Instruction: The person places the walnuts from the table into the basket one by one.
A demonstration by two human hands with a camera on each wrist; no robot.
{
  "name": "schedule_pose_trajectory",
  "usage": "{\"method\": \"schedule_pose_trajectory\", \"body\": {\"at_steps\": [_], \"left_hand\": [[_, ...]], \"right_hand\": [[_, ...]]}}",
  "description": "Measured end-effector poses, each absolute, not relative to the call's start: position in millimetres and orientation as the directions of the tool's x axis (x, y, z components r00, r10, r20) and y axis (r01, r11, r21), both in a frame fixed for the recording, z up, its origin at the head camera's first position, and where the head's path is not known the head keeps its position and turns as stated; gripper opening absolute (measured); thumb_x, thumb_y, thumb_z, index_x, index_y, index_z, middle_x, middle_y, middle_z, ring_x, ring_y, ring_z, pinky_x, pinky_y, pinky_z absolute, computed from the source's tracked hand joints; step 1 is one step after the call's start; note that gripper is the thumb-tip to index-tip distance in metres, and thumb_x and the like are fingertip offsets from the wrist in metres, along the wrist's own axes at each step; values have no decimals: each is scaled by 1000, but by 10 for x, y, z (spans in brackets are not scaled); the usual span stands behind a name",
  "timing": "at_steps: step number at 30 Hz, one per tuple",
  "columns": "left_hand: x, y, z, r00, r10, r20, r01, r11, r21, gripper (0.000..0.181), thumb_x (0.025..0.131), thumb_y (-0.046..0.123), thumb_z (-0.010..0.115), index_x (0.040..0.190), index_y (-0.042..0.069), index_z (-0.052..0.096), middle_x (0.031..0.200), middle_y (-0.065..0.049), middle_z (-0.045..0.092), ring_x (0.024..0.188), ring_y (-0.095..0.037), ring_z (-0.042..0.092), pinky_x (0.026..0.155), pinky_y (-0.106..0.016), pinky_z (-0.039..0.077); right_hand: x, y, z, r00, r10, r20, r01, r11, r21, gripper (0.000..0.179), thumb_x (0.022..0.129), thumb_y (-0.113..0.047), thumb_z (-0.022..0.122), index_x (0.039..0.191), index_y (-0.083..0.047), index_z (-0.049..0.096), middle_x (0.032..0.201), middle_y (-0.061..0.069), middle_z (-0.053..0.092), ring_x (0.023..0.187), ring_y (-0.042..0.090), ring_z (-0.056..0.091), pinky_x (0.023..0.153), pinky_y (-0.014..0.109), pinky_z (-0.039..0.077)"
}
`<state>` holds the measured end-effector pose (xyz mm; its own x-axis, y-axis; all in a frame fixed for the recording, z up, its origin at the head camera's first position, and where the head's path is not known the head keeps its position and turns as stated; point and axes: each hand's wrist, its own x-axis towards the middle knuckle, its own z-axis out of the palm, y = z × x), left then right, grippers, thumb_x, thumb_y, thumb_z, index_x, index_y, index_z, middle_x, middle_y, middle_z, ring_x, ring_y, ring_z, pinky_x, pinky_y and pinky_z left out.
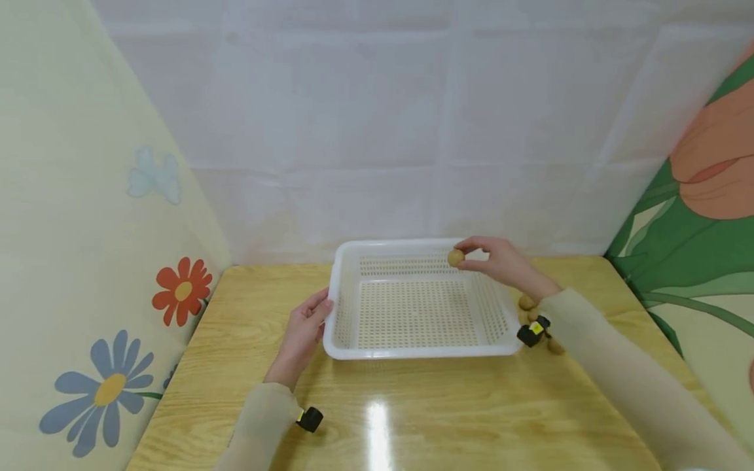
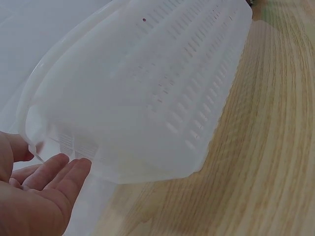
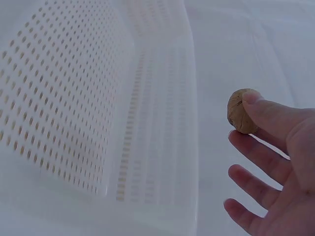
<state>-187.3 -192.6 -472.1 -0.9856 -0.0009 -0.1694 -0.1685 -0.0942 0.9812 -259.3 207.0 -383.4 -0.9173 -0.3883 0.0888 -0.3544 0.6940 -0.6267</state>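
Note:
A white plastic basket (image 1: pixel 414 353) with a slotted bottom and sides sits on the table. At its left end, my left hand (image 1: pixel 303 330) holds the rim, the thumb on top and the fingers against the outer wall (image 2: pixel 123 98). My right hand (image 1: pixel 491 260) pinches a walnut (image 3: pixel 240 112) between thumb and forefinger, its other fingers spread apart. This walnut is up over the back right corner of the basket in the head view. Inside the basket only the perforated bottom shows.
Several more walnuts (image 1: pixel 527 302) lie on the wooden table (image 1: pixel 442 412) right of the basket, partly hidden by my right wrist and its black camera (image 1: pixel 532 333). A white sheet (image 1: pixel 353 131) hangs behind the table. Painted panels (image 1: pixel 707 261) flank both sides.

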Motion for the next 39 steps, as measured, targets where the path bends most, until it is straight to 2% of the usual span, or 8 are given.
{"method": "schedule_pose_trajectory", "body": {"at_steps": [8, 16, 23, 28, 33, 39], "left_hand": [[-1882, -1919, -4749, -984, -9, -176, -173, -115, 978, 45, 110, 15, 53, 153, 1, 48, 150, -22, 56, 111, -7, 66, 93, -25, 58], [-1876, -1919, -4770, -985, -2, -174, -173, -103, 979, 44, 110, 16, 53, 152, 2, 49, 149, -21, 57, 114, -10, 66, 94, -26, 58], [-1841, -1899, -4751, -987, -1, -160, -159, -109, 981, 44, 110, 15, 54, 152, 2, 50, 148, -21, 58, 112, -9, 67, 93, -27, 59], [-1837, -1884, -4753, -988, 6, -155, -155, -105, 982, 45, 110, 15, 53, 152, 1, 49, 149, -21, 57, 113, -10, 67, 92, -27, 59], [-1838, -1876, -4756, -988, 16, -152, -153, -116, 981, 45, 110, 15, 53, 152, 1, 49, 149, -21, 56, 114, -10, 66, 93, -27, 59], [-1842, -1908, -4769, -989, 15, -149, -150, -115, 982, 45, 110, 16, 53, 153, 1, 49, 150, -21, 56, 115, -11, 66, 93, -27, 59]], "right_hand": [[-2790, 1515, -3976, -873, -483, 64, -392, 620, -680, 45, 97, -23, 76, 136, -4, 67, 128, 13, 70, 123, 36, 61, 108, 60, 45], [-2947, 1059, -4228, -829, -559, 15, -391, 561, -730, 41, 95, -22, 79, 131, -6, 70, 124, 8, 72, 121, 33, 64, 108, 53, 49], [-3028, 730, -4513, -769, -638, -37, -466, 599, -651, 32, 93, -19, 80, 122, -8, 74, 117, 3, 76, 114, 22, 67, 110, 47, 48], [-3061, 590, -4720, -740, -668, -77, -508, 630, -588, 28, 92, -21, 81, 118, -12, 76, 111, -3, 76, 106, 16, 67, 101, 38, 52], [-3026, 532, -4740, -730, -679, -81, -518, 627, -582, 32, 91, -22, 82, 119, -10, 74, 109, 0, 76, 103, 18, 67, 97, 37, 54], [-3052, 540, -4709, -746, -661, -82, -488, 626, -608, 38, 92, -25, 81, 125, -7, 72, 115, 4, 74, 110, 21, 66, 100, 39, 53]]}}
